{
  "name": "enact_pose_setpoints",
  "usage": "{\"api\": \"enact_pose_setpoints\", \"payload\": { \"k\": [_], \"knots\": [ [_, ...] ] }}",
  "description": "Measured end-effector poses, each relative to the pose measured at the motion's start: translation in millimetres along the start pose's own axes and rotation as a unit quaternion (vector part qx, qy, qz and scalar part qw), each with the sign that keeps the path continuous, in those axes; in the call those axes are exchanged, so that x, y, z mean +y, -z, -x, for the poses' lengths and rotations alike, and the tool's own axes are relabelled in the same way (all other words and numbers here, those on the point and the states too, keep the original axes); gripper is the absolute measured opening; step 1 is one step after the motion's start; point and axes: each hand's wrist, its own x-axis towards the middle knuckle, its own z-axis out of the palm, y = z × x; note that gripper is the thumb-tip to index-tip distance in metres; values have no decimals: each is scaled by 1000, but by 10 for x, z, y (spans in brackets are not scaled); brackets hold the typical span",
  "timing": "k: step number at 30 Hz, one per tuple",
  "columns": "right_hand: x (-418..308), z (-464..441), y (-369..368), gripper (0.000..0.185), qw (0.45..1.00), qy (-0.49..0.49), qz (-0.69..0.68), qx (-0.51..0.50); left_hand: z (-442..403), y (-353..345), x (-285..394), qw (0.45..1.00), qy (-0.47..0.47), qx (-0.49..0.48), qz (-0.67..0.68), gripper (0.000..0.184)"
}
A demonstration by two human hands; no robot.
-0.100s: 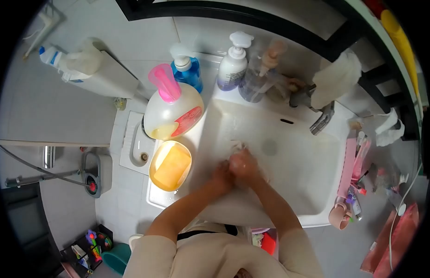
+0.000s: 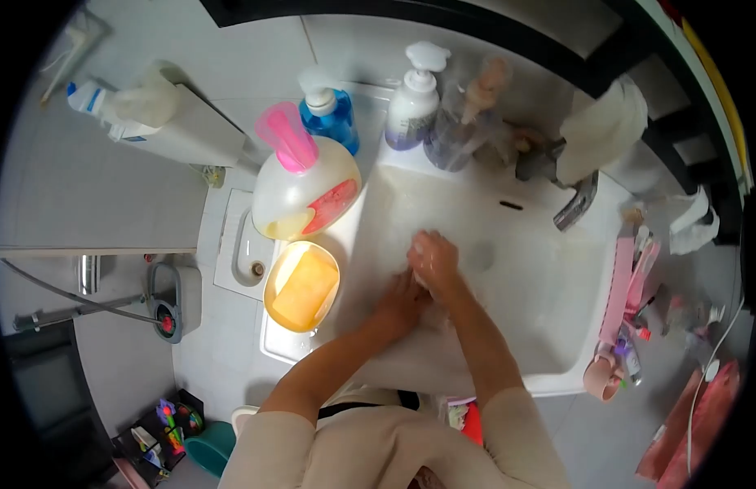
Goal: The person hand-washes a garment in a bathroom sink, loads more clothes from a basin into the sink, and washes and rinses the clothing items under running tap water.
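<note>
Both hands are low in the white sink (image 2: 541, 326), left of the drain. My right hand (image 2: 433, 257) is wet, with its fingers curled closed. Just below it and touching it is my left hand (image 2: 404, 303), fingers bent inward against the right. Something pale and wet shows in the narrow gap between them, too blurred to name. To the left, on the sink's ledge, an orange-yellow bar of soap (image 2: 305, 289) lies in a yellow soap dish (image 2: 268, 297).
Behind the soap stands a large white jug with a pink cap (image 2: 300, 191). A blue pump bottle (image 2: 333, 122), a white pump bottle (image 2: 412, 110) and a clear bottle (image 2: 450, 147) line the back ledge. The faucet (image 2: 575, 202) overhangs the right side; a pink holder (image 2: 617, 285) sits along the right rim.
My right hand has moved up and away slightly, and its fingers now show more clearly. My left hand has shifted a little to the right. The view has tilted slightly.
</note>
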Motion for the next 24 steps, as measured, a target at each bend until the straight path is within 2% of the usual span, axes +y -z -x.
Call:
{"api": "enact_pose_setpoints", "payload": {
  "k": [2, 5, 8, 10, 11, 12, 14, 15, 17, 20, 21, 23, 24],
  "knots": [
    [-434, -401, 164, 35, 989, -105, -67, -78, -18, 547, -143, 982, -83, 13, -167, 53],
    [-110, -373, 295, 60, 983, -97, -154, -17, -53, 634, 85, 988, -89, 1, -127, 51],
    [335, -29, 463, 90, 891, -93, -445, -17, -42, 840, 302, 994, -26, -52, -88, 56],
    [728, 437, 531, 100, 931, -90, -352, -27, -164, 902, 229, 997, 71, -18, -18, 55],
    [857, 662, 569, 104, 946, -133, -289, -67, -256, 907, 223, 992, 121, 0, 24, 55],
    [934, 861, 576, 108, 952, -175, -225, -108, -342, 972, 293, 993, 76, 85, -16, 54],
    [957, 1088, 300, 107, 976, -176, -64, -111, -517, 1206, 429, 963, -17, 249, -104, 50],
    [924, 1118, 179, 107, 978, -175, 15, -111, -642, 1184, 375, 978, -5, 188, -87, 50],
    [625, 1031, 89, 98, 972, -221, -46, -57, -845, 1054, 273, 996, 17, 64, -56, 51],
    [661, 958, 125, 82, 963, -238, -126, -5, -899, 1100, 468, 988, 153, 14, -29, 52],
    [706, 926, 156, 76, 961, -232, -151, 5, -864, 1149, 511, 986, 162, 30, -5, 53],
    [562, 932, 484, 67, 958, -266, -69, 85, -638, 1313, 476, 981, 184, 58, 37, 57],
    [573, 922, 670, 63, 960, -229, -81, 143, -555, 1347, 320, 977, 183, 78, 83, 57]
  ]
}}
